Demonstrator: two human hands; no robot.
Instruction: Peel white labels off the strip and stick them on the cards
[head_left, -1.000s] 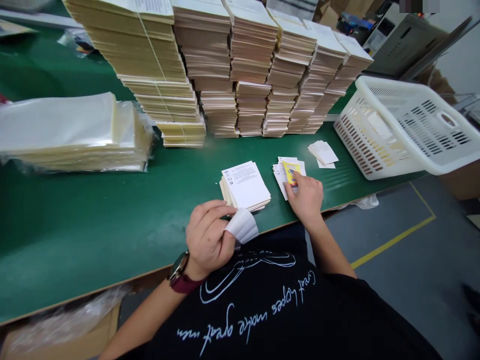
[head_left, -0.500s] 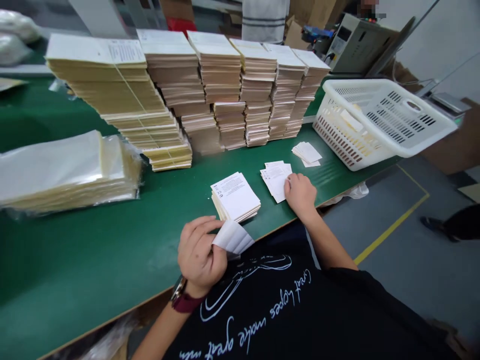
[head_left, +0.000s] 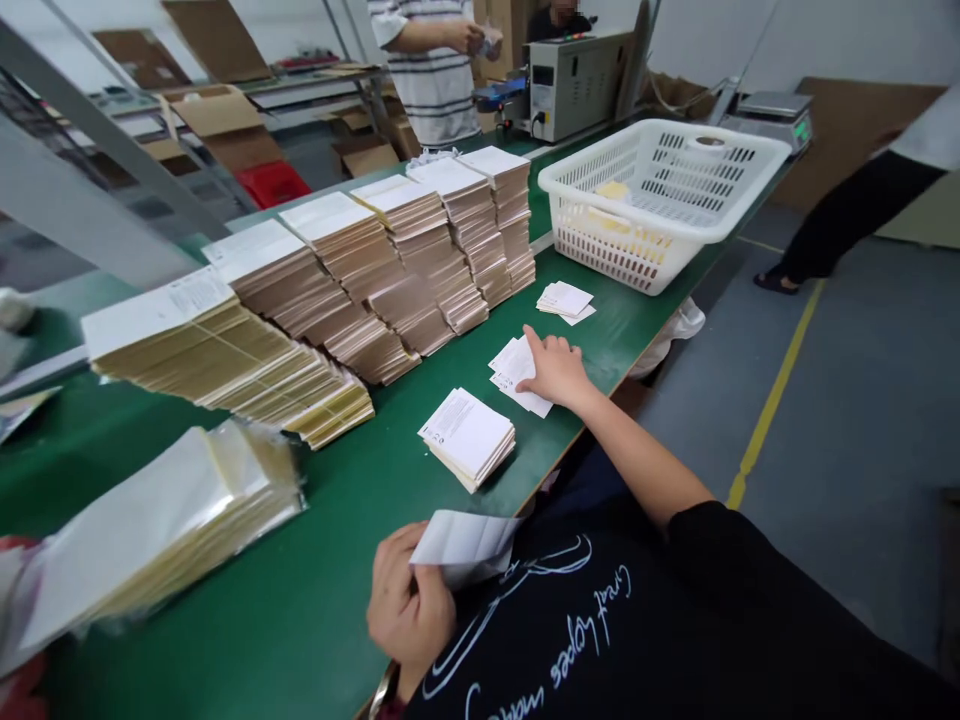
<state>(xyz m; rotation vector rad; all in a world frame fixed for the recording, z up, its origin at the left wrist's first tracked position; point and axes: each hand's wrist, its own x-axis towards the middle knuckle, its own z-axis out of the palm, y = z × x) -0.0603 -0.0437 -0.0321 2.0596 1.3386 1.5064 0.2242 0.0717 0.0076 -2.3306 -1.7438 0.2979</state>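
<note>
My left hand [head_left: 409,610] sits at the table's near edge, pinching a folded white leaflet [head_left: 465,548] between its fingers. My right hand [head_left: 551,368] lies flat on a small loose spread of white printed sheets [head_left: 514,370], its index finger stretched out, and holds nothing. Between the hands, a squared stack of white printed leaflets [head_left: 466,438] rests on the green work table [head_left: 300,510]. Farther off, a small pile of white cards [head_left: 564,300] lies near the basket.
Tall strapped stacks of cards [head_left: 337,290] line the table's far side, with a plastic-wrapped pack [head_left: 157,530] at lower left. A white slotted basket [head_left: 660,205] holds some papers. Behind stand a machine [head_left: 571,88], a scale [head_left: 772,118], and a striped-shirted co-worker [head_left: 431,70].
My view has swung left, so the table now runs diagonally. The right hand no longer holds the yellow card and lies spread on the loose sheets. The left hand keeps the white leaflet.
</note>
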